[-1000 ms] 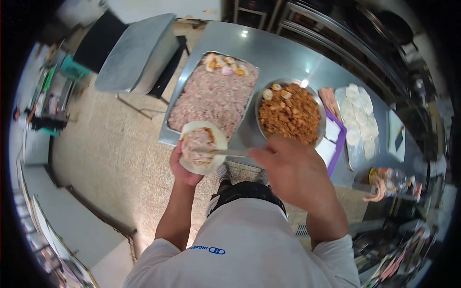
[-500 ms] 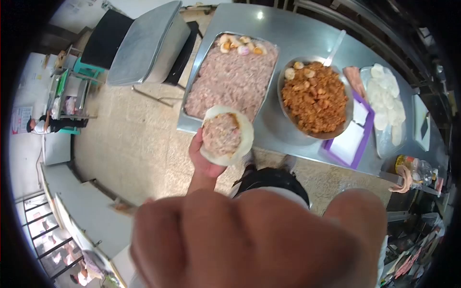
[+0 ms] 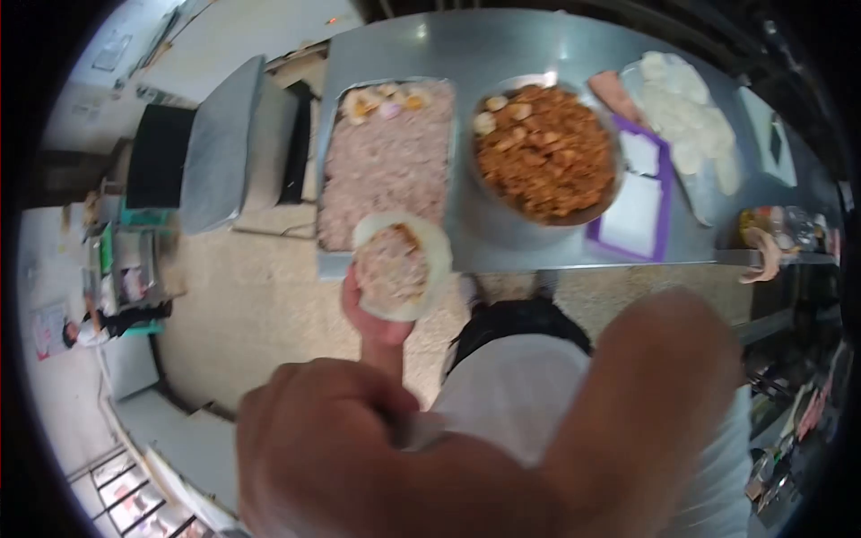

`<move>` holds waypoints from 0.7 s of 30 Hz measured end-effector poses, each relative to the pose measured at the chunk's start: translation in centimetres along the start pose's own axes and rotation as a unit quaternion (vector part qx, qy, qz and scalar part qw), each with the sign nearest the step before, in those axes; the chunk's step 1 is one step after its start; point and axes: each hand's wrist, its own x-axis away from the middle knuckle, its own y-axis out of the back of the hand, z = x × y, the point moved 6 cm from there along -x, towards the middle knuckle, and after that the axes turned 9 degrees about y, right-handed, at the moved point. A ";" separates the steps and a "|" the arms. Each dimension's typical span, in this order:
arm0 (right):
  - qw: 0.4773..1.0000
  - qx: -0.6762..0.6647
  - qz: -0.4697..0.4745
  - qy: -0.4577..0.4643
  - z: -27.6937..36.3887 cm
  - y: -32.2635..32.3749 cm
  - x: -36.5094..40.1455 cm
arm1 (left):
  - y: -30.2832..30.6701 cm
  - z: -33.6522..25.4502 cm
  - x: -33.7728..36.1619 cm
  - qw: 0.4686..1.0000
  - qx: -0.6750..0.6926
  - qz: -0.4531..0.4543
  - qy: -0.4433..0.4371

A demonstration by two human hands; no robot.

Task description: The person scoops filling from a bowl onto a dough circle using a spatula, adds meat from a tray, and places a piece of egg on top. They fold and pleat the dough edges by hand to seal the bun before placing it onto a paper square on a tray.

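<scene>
My left hand (image 3: 381,327) holds a round, pale dough wrapper (image 3: 432,264) from below, with pinkish minced filling (image 3: 392,267) and some orange-brown bits spread on it. It is beside the near edge of a metal tray of pink mince (image 3: 386,170), which has several egg pieces (image 3: 387,100) at its far end. My right hand (image 3: 359,439) is large and blurred close to the camera, its fingers curled; a small pale patch shows at them, too unclear to name. A steel bowl of orange-brown filling (image 3: 547,157) stands right of the tray.
Right of the bowl are a purple-framed tray (image 3: 665,193), stacked white wrappers (image 3: 686,112) and a pale board (image 3: 769,134) with a dark object. Bottles (image 3: 789,224) stand at the table's right end. A lidded metal container (image 3: 220,148) is at left; a distant person (image 3: 90,334) stands beyond.
The view has turned, and the table's contents appear further left. My right hand's curled fingers have turned, showing a pale patch. My left hand still holds the filled wrapper.
</scene>
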 end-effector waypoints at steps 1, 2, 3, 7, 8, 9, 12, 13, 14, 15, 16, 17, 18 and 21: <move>1.000 0.020 -0.012 0.000 -0.1 -0.4 -0.2 | 0.3 0.2 0.1 1.000 -0.013 -0.020 -0.008; 0.999 0.044 -0.028 0.001 -0.4 -0.6 -0.1 | 0.6 0.3 0.3 0.998 -0.029 -0.045 -0.019; 0.996 0.075 -0.057 0.002 -0.8 -0.3 0.2 | 0.4 0.5 0.4 0.999 -0.023 -0.037 -0.021; 0.940 0.298 -0.162 0.040 -6.6 2.8 5.8 | 1.6 0.4 0.9 0.995 -0.011 -0.097 -0.029; 0.930 0.317 -0.185 -0.025 -9.2 4.0 7.5 | 2.1 0.2 0.8 0.993 -0.006 -0.108 -0.038; 0.917 0.328 -0.209 -0.094 -11.9 4.9 9.3 | 2.5 0.3 1.2 0.994 0.022 -0.101 -0.037; 0.841 0.379 -0.336 -0.190 -20.8 7.4 15.2 | 2.1 0.5 1.4 0.995 -0.009 -0.095 -0.037; 0.822 0.395 -0.346 -0.221 -23.2 8.3 16.7 | 2.0 0.7 1.2 0.995 -0.007 -0.092 -0.040; 0.808 0.416 -0.336 -0.247 -25.1 8.9 17.6 | 2.1 0.9 1.3 0.994 -0.015 -0.103 -0.037; 0.794 0.436 -0.325 -0.271 -26.7 9.4 18.2 | 2.2 1.0 1.3 0.993 -0.024 -0.114 -0.035; 0.794 0.436 -0.326 -0.271 -27.7 9.9 18.3 | 1.9 1.2 1.1 0.993 -0.024 -0.114 -0.035; 0.784 0.444 -0.324 -0.288 -28.7 10.4 18.5 | 1.4 1.5 0.9 0.992 -0.035 -0.116 -0.032; 0.775 0.452 -0.321 -0.304 -29.6 10.9 18.6 | 1.1 1.7 0.7 0.992 -0.045 -0.117 -0.029; 0.771 0.476 -0.290 -0.309 -31.6 11.9 18.1 | 0.4 2.2 0.2 0.995 -0.047 -0.084 -0.023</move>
